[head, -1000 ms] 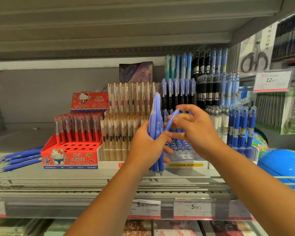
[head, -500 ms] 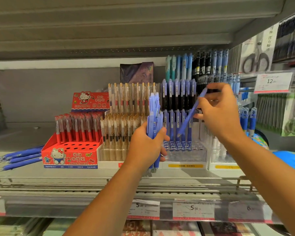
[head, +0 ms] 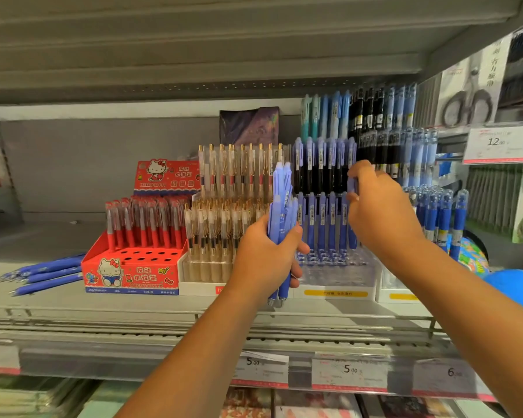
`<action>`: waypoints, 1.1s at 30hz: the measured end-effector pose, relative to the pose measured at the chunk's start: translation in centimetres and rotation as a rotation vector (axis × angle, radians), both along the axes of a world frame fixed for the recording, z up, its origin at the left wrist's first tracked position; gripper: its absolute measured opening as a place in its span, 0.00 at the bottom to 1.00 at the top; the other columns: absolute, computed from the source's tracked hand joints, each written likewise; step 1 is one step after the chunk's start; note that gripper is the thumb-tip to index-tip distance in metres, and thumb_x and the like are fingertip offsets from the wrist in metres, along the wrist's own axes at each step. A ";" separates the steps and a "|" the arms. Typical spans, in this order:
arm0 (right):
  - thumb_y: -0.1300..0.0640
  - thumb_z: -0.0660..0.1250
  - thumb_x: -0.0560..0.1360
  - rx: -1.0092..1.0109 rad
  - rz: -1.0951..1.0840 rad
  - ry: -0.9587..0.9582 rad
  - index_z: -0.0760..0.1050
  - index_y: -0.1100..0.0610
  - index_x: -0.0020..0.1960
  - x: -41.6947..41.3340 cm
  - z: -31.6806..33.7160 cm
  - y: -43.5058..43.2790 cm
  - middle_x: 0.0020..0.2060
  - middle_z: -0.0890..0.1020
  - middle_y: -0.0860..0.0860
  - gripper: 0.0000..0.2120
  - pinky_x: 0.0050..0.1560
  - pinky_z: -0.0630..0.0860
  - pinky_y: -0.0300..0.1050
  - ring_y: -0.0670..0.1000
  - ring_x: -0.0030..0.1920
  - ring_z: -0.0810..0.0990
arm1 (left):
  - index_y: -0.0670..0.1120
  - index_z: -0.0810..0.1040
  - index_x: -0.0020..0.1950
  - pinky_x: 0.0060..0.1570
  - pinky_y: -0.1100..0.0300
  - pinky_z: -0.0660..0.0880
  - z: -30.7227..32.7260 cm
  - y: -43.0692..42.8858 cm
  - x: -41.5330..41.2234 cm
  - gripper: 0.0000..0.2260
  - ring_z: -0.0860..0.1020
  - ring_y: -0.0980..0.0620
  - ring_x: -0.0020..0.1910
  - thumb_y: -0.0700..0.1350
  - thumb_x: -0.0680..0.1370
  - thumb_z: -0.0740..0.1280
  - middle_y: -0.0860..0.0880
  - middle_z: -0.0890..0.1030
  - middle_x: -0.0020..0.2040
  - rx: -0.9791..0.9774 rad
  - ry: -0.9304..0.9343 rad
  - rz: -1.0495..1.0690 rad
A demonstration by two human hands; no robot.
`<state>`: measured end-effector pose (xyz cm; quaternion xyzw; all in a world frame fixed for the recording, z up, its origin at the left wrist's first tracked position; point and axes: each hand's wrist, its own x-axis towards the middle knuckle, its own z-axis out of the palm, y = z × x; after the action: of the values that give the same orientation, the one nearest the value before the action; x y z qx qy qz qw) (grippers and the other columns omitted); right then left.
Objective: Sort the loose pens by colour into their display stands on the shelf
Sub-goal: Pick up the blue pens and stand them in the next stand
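Note:
My left hand (head: 266,254) grips an upright bundle of blue pens (head: 281,206) in front of the shelf's middle. My right hand (head: 381,209) pinches a single blue pen (head: 351,184) by its top, held upright at the right end of a row of blue pens (head: 323,221) in the clear tiered stand (head: 335,279). Most of that pen is hidden behind my fingers. Three loose blue pens (head: 43,276) lie on the shelf at the far left.
A red cartoon-cat stand (head: 130,273) holds red pens, with open holes in front. Beside it is a stand of clear gold-clip pens (head: 224,218). Darker blue pens (head: 441,218), black pens, a globe (head: 517,285) and price tags (head: 349,372) lie to the right and below.
My right hand took one pen from the bundle, lifted it up to the right, then brought it down upright at the blue row in the clear stand. My left hand stayed put.

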<state>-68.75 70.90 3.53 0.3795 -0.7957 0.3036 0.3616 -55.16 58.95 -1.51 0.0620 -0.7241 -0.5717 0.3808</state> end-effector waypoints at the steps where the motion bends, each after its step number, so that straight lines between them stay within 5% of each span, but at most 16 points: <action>1: 0.68 0.62 0.78 0.031 -0.022 -0.007 0.65 0.60 0.67 0.0 0.0 0.0 0.46 0.75 0.61 0.18 0.33 0.67 0.51 0.61 0.38 0.72 | 0.55 0.74 0.53 0.27 0.57 0.77 0.0 0.0 0.0 0.05 0.74 0.50 0.24 0.44 0.82 0.65 0.48 0.84 0.38 0.011 0.004 -0.009; 6: 0.74 0.60 0.75 0.154 -0.131 -0.045 0.62 0.65 0.70 0.0 0.0 -0.1 0.28 0.69 0.55 0.25 0.23 0.56 0.43 0.53 0.26 0.67 | 0.53 0.75 0.55 0.26 0.56 0.77 0.1 0.1 0.1 0.04 0.74 0.49 0.24 0.44 0.82 0.65 0.47 0.84 0.39 0.013 0.019 -0.019; 10: 0.76 0.58 0.75 0.214 -0.183 -0.090 0.54 0.67 0.75 -0.1 -0.2 -0.5 0.27 0.66 0.54 0.31 0.23 0.60 0.46 0.51 0.25 0.66 | 0.51 0.74 0.57 0.26 0.56 0.77 0.1 0.2 0.2 0.05 0.74 0.49 0.24 0.43 0.82 0.65 0.46 0.84 0.39 0.020 0.021 -0.022; 15: 0.74 0.59 0.75 0.247 -0.190 -0.136 0.58 0.66 0.73 -0.6 -1.1 -0.5 0.28 0.66 0.54 0.27 0.22 0.59 0.44 0.52 0.25 0.66 | 0.51 0.74 0.59 0.26 0.55 0.78 0.1 0.1 0.3 0.07 0.74 0.49 0.24 0.43 0.82 0.65 0.46 0.84 0.39 0.003 0.025 -0.019; 18: 0.71 0.59 0.77 0.261 -0.199 -0.162 0.59 0.66 0.73 -0.4 -1.3 -0.4 0.37 0.74 0.59 0.26 0.28 0.66 0.48 0.57 0.31 0.73 | 0.57 0.72 0.55 0.26 0.55 0.78 0.2 0.1 0.2 0.07 0.75 0.48 0.25 0.44 0.82 0.64 0.47 0.84 0.39 0.003 0.035 -0.024; 21: 0.64 0.60 0.80 0.267 -0.232 -0.094 0.62 0.63 0.73 0.5 -1.4 -0.4 0.62 0.71 0.64 0.22 0.36 0.68 0.52 0.65 0.45 0.78 | 0.58 0.71 0.54 0.27 0.54 0.79 0.3 0.0 0.2 0.08 0.76 0.48 0.25 0.45 0.82 0.65 0.48 0.84 0.38 0.018 0.064 -0.007; 24: 0.53 0.61 0.81 0.061 0.051 0.042 0.73 0.56 0.64 1.5 -1.5 -0.8 0.51 0.77 0.52 0.13 0.37 0.68 0.45 0.52 0.41 0.78 | 0.56 0.72 0.54 0.25 0.56 0.78 0.3 0.0 0.1 0.06 0.77 0.49 0.25 0.45 0.81 0.66 0.50 0.84 0.36 0.033 0.094 0.016; 26: 0.51 0.64 0.79 -0.064 0.416 -0.153 0.77 0.52 0.56 2.4 -1.2 -1.5 0.42 0.78 0.46 0.08 0.34 0.69 0.40 0.42 0.33 0.76 | 0.56 0.72 0.55 0.24 0.56 0.78 0.3 0.0 -0.1 0.07 0.78 0.50 0.25 0.45 0.81 0.66 0.53 0.83 0.34 0.035 0.101 0.034; 28: 0.53 0.66 0.79 -0.140 0.729 -0.482 0.77 0.53 0.53 3.3 -1.0 -2.3 0.39 0.80 0.49 0.06 0.27 0.73 0.42 0.44 0.27 0.77 | 0.56 0.73 0.57 0.24 0.55 0.79 0.3 0.0 0.0 0.08 0.79 0.50 0.25 0.46 0.81 0.67 0.53 0.82 0.33 0.033 0.100 0.051; 33: 0.58 0.69 0.77 -0.281 0.891 -0.781 0.78 0.60 0.53 4.1 -1.8 -3.8 0.34 0.80 0.52 0.07 0.28 0.74 0.40 0.46 0.29 0.78 | 0.62 0.72 0.54 0.24 0.58 0.78 0.4 -0.1 0.2 0.12 0.80 0.51 0.26 0.44 0.81 0.67 0.53 0.83 0.34 0.037 0.100 0.051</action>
<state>-64.63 67.08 1.75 0.4852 -0.5864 0.6446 -0.0724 -54.92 58.86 -1.14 0.0589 -0.6917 -0.5773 0.4298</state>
